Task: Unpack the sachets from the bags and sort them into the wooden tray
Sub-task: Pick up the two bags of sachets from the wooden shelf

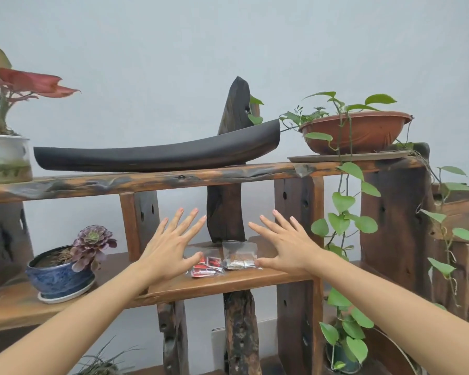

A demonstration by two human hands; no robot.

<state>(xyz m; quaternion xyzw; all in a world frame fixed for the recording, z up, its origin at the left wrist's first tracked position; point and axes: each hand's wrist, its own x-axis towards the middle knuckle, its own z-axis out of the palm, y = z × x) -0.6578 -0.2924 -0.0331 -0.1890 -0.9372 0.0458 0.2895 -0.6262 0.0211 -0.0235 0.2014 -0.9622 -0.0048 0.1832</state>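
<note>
Both hands up over the middle shelf [228, 282], palms down, backs to the camera, arms stretched forward from the lower corners. Left hand [171, 247] fanned wide, fingers straight and angled up and to the right, thumb tip down at the near edge of the left bag [205, 262], holding nothing. Right hand [287, 244] mirrored, fingers straight and spread, angled up and to the left, thumb tip right at the right bag [238, 255]; contact or a hair's gap, cannot tell. Nothing gripped on either side.

Two clear bags lying side by side between the thumbs on the shelf, left one packed with red sachets [206, 267], right one with silvery sachets [238, 263]. Long dark curved tray [157, 155] up on the top shelf, well apart from the bags. Blue pot with a purple succulent [63, 274] off to the left, trailing green vine [344, 207] hanging at right from a brown pot [355, 132].
</note>
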